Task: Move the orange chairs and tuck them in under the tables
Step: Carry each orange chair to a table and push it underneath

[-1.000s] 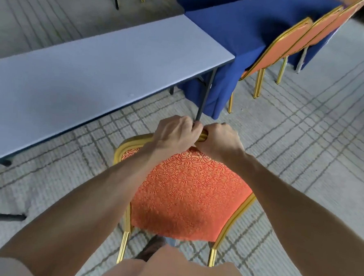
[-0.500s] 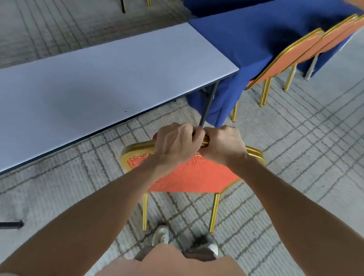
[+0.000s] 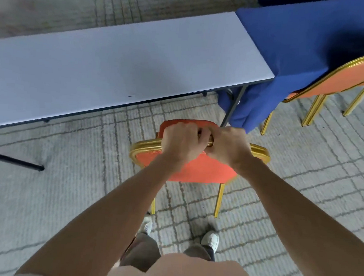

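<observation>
Orange chair (image 3: 196, 168) sits on the carpet, seat short of the grey table (image 3: 117, 63) at 12 o'clock. Left hand (image 3: 181, 143) and right hand (image 3: 229, 148) wrap its gold top rail. Push straight; table leg (image 3: 232, 109) at 1 o'clock looks close, probably a snag.

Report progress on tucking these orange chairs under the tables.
Done: the right-side chair looks tucked against the blue-clothed table. In hand: the left hand and right hand both grip the top rail of the held chair, which stands on the carpet short of the grey table. Left: push it in under that table; chairs outside the frame cannot be judged.
</observation>
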The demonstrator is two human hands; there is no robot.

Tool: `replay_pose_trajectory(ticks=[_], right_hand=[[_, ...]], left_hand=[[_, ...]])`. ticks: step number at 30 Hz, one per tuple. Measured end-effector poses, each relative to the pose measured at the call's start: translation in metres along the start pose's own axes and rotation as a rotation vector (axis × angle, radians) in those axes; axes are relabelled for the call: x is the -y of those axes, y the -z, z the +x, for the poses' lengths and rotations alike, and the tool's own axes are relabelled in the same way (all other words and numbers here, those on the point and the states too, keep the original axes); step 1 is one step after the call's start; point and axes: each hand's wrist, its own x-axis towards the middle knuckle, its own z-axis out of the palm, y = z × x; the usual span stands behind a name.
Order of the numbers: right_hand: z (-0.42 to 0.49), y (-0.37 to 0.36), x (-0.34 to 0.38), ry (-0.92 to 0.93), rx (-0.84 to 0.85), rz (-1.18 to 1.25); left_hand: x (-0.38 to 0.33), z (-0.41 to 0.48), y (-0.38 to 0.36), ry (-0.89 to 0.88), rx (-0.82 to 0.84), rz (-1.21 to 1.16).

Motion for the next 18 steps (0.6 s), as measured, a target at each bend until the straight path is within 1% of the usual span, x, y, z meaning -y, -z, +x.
replay_pose_trajectory(ticks=[2, 4, 6, 7, 9, 12, 15, 18], right_hand=[[0.021, 0.006, -0.009, 0.049, 0.027, 0.023], [0.036, 0.005, -0.008, 0.082, 0.028, 0.026], [0.046, 0.000, -0.007, 0.106, -0.036, 0.090], [0.048, -0.004, -0.009, 0.118, -0.073, 0.113], [0.054, -0.005, -0.016, 0.133, -0.085, 0.135], [0.077, -0.003, -0.030, 0.152, -0.157, 0.114], [0.113, -0.003, -0.039, 0.165, -0.173, 0.081], [0.152, 0.002, -0.049, 0.152, -0.183, 0.060]], left_hand=[[-0.004, 0.017, 0.006, -0.009, 0.019, 0.090], [0.005, 0.025, 0.013, -0.078, 0.041, 0.218], [0.009, 0.025, 0.018, -0.140, 0.005, 0.347], [0.011, 0.026, 0.019, -0.120, 0.013, 0.368], [0.011, 0.036, 0.013, -0.112, -0.021, 0.339], [0.011, 0.067, 0.013, -0.136, 0.029, 0.296], [0.013, 0.103, 0.017, -0.044, -0.066, 0.121], [0.013, 0.141, 0.023, 0.048, -0.123, 0.052]])
